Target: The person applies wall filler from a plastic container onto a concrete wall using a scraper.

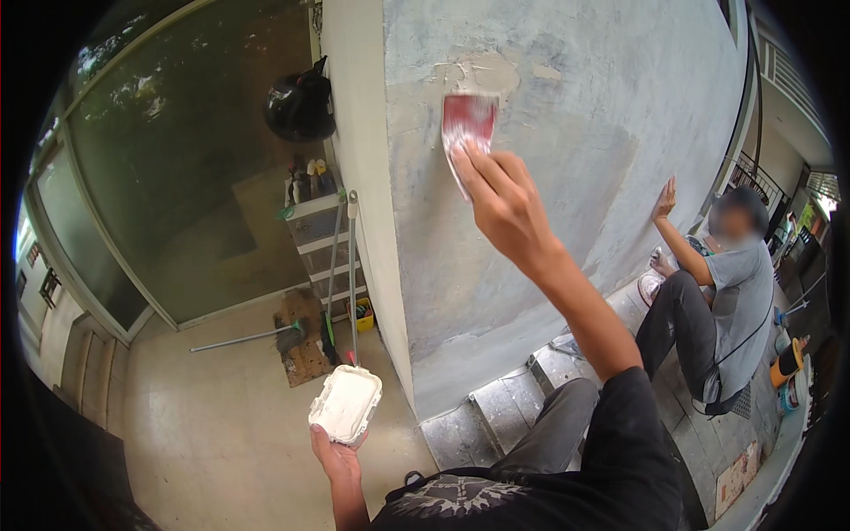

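My right hand point(509, 199) reaches up and grips a red putty scraper point(469, 119), smeared with white along its blade and handle. The blade lies close to the grey wall point(549, 150), just under a patch of pale wet putty point(482, 73); whether it touches cannot be made out. Low on the left, my left hand point(336, 453) holds a white plastic tub point(345, 404) from beneath and the side. Cream-coloured putty fills the tub, and some is caked on its rim.
A co-worker point(739, 265) crouches at right, one hand against the wall. Tiled steps point(509, 403) run below it. Left of the wall corner stand a stepladder point(319, 230) and poles; a broom point(248, 338) lies on the floor. A black helmet point(299, 106) hangs above.
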A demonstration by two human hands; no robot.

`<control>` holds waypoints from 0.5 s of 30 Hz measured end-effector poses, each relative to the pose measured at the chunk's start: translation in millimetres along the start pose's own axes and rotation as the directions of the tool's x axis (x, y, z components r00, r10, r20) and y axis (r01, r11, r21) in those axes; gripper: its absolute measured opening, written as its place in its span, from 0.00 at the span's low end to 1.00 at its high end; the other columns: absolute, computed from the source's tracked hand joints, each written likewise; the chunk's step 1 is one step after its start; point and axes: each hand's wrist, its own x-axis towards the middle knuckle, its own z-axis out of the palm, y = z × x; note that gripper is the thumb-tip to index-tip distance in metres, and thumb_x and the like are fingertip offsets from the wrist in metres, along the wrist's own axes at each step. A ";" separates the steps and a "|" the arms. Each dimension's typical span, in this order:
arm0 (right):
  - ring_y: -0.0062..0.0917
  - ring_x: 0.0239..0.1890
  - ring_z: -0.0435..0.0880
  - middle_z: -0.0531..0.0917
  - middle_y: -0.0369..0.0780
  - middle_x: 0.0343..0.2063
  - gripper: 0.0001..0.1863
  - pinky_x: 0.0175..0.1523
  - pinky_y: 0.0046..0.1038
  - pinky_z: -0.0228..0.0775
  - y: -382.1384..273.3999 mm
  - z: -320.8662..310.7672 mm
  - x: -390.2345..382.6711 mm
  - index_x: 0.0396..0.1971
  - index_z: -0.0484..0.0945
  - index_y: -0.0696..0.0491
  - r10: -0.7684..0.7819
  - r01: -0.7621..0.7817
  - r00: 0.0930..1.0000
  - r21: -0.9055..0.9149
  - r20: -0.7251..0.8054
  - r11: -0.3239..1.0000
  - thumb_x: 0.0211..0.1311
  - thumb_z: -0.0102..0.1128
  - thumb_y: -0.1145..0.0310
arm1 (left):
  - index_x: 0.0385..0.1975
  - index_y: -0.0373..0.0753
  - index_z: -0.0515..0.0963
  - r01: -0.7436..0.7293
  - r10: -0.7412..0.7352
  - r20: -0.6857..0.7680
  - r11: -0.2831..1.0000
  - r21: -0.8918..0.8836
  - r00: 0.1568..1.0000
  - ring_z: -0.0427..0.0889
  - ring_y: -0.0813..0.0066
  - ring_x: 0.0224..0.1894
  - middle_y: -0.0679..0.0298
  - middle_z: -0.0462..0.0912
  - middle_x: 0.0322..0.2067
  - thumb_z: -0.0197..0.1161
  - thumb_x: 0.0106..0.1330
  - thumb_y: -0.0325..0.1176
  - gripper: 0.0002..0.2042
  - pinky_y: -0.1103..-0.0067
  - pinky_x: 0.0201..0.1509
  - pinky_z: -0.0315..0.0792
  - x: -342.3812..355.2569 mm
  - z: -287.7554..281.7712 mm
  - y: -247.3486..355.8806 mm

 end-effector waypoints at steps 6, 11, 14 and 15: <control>0.31 0.39 0.78 0.83 0.43 0.42 0.21 0.47 0.31 0.70 -20.5 -41.3 -5.2 0.46 0.79 0.62 0.070 -0.081 0.993 0.121 0.093 0.989 0.47 0.59 0.83 | 0.67 0.39 0.57 0.001 0.000 -0.041 0.999 0.036 0.999 0.79 0.55 0.55 0.52 0.70 0.61 0.48 0.73 0.53 0.31 0.62 0.38 0.84 -2.5 -9.2 3.7; 0.29 0.40 0.77 0.83 0.41 0.42 0.21 0.47 0.30 0.70 7.6 -36.2 36.8 0.46 0.80 0.60 0.027 -0.026 0.996 0.010 -0.087 1.000 0.47 0.60 0.83 | 0.67 0.39 0.57 -0.006 0.008 -0.031 0.999 0.052 0.999 0.78 0.54 0.56 0.52 0.69 0.61 0.48 0.73 0.53 0.30 0.61 0.39 0.84 -2.4 -2.5 3.8; 0.29 0.39 0.76 0.82 0.40 0.45 0.21 0.46 0.29 0.70 24.2 -10.5 46.8 0.46 0.80 0.60 -0.088 0.078 0.990 -0.086 -0.109 0.993 0.47 0.61 0.82 | 0.67 0.42 0.58 0.017 -0.016 -0.014 0.997 0.070 1.000 0.76 0.55 0.58 0.55 0.69 0.63 0.48 0.71 0.57 0.32 0.57 0.44 0.80 0.2 -4.7 -1.7; 0.29 0.39 0.76 0.82 0.40 0.45 0.21 0.46 0.29 0.70 23.3 -6.1 39.5 0.46 0.80 0.60 -0.093 0.084 0.990 -0.086 -0.104 0.993 0.47 0.61 0.82 | 0.67 0.44 0.58 0.038 -0.039 0.006 0.994 0.101 0.999 0.75 0.57 0.60 0.58 0.68 0.64 0.48 0.69 0.61 0.34 0.53 0.49 0.76 1.5 -5.3 -3.6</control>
